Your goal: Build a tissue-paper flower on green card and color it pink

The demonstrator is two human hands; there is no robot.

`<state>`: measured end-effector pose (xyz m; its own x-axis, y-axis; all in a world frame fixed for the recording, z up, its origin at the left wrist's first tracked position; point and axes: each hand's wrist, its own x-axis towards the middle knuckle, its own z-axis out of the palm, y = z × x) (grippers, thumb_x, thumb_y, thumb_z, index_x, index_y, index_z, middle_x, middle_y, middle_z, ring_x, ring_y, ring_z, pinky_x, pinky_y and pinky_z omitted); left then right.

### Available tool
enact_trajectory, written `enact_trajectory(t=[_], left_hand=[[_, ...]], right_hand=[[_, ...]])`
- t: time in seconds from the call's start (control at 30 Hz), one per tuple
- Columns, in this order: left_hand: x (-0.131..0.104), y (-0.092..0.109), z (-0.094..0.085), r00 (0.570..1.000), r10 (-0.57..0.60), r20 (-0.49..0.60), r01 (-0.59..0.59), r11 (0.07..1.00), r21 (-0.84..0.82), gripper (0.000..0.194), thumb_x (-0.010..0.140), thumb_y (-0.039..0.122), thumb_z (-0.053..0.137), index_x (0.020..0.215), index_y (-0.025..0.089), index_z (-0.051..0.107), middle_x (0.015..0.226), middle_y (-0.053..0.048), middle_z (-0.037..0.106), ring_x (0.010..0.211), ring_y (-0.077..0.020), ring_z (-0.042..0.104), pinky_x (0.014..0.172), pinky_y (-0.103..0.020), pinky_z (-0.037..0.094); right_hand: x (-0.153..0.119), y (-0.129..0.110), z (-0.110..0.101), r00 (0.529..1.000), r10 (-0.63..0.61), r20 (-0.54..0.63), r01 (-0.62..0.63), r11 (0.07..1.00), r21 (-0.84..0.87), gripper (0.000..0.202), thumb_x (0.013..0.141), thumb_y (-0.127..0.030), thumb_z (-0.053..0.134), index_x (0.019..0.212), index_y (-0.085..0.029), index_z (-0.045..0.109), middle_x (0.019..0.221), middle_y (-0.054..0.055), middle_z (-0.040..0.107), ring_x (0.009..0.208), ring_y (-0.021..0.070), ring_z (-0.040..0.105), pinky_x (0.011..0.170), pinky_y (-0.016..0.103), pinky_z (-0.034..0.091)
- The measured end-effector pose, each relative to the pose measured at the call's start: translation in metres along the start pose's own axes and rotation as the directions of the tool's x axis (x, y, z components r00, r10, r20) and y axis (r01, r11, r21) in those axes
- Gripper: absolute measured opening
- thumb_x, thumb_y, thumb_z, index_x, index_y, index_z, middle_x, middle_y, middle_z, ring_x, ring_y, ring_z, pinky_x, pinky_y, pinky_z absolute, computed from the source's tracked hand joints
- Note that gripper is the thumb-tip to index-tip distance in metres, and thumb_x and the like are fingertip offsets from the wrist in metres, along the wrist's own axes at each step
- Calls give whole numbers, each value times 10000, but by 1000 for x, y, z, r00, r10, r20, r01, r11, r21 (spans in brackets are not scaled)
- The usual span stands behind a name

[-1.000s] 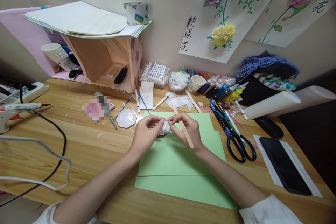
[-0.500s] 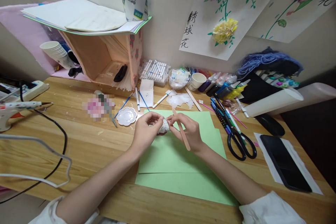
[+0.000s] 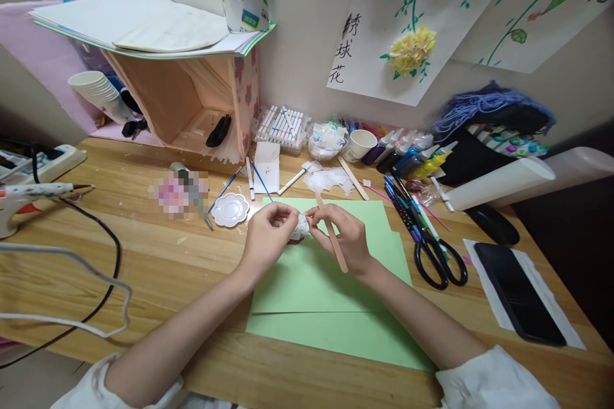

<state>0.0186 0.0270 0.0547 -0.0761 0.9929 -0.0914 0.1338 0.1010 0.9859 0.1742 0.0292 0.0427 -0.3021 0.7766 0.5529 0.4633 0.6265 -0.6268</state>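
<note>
My left hand (image 3: 271, 236) is closed on a small, crumpled white piece (image 3: 301, 227) with a dark reddish underside. What it is made of I cannot make out. From the other side, the fingertips of my right hand (image 3: 343, 236) pinch at the edge of this piece. A flat wooden craft stick (image 3: 334, 238) is also held in my right hand, slanting across its fingers. Both hands are over light green paper sheets (image 3: 326, 332) on the wooden table. A white flower-shaped dish (image 3: 230, 210) lies just left of my left hand.
Black-handled scissors (image 3: 439, 262) and a phone (image 3: 518, 294) lie to the right. A hot glue gun (image 3: 33, 195) and cables are at the left. Along the wall stand a marker box (image 3: 281, 128), a paper cup (image 3: 361, 146), paint bottles (image 3: 412, 153) and an open-fronted box (image 3: 192, 102).
The view has shifted slightly. My hands keep nearly the same hold on the white piece, and the craft stick stays in my right hand.
</note>
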Motion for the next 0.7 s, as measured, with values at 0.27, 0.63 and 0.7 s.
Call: enact_trajectory(t=[0.27, 0.63, 0.7], left_hand=[[0, -1, 1, 999, 37, 15, -38, 998, 53, 153, 740, 306, 590, 700, 158, 602, 669, -1, 615, 591, -108, 529, 562, -213, 423], [-7, 5, 4, 963, 256, 88, -269, 938, 217, 99, 775, 245, 545, 726, 178, 598, 728, -7, 624, 678, -131, 546, 652, -236, 433], [-7, 5, 4, 961, 259, 94, -273, 939, 209, 74, 762, 221, 544, 717, 179, 586, 724, -2, 618, 682, -131, 551, 661, -237, 436]], right_hand=[[0, -2, -1, 999, -31, 6, 32, 999, -24, 132, 810, -106, 535, 791, -234, 507, 812, 30, 678, 804, 176, 660, 718, 319, 518], [10, -10, 2, 885, 464, 30, -430, 791, 435, 162, 750, -270, 668, 753, -206, 519, 799, 25, 666, 754, 163, 645, 687, 292, 542], [11, -7, 1, 864, 502, 36, -458, 754, 472, 173, 743, -272, 671, 743, -203, 513, 784, 24, 655, 743, 161, 638, 672, 287, 538]])
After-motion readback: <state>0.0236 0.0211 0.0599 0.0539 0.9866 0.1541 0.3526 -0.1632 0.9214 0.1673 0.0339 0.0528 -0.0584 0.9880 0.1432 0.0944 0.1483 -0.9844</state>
